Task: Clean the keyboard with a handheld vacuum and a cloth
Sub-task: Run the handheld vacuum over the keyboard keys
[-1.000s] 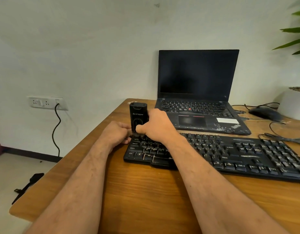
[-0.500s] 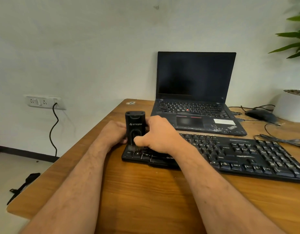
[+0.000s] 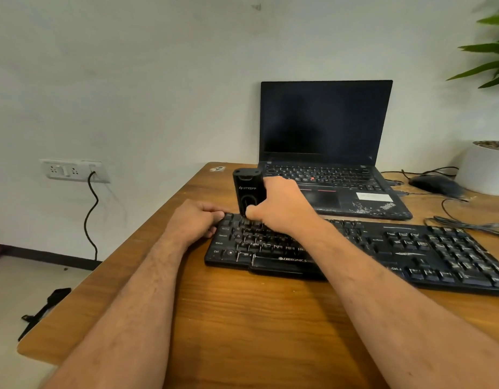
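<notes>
A black keyboard (image 3: 411,248) lies across the wooden desk (image 3: 242,318). My right hand (image 3: 282,206) grips a small black handheld vacuum (image 3: 247,189), held upright with its lower end on the keys at the keyboard's upper left. My left hand (image 3: 195,220) rests curled against the keyboard's left edge, fingers on its top-left corner. No cloth is visible.
An open black laptop (image 3: 327,130) with a dark screen stands behind the keyboard. A black mouse (image 3: 433,183), loose cables (image 3: 467,223) and a white plant pot (image 3: 486,169) sit at the right. A wall socket (image 3: 71,169) with a cord is at the left.
The vacuum and my right hand moved from the keyboard's near-left keys back up to the top-left rows. My left hand stayed at the left edge.
</notes>
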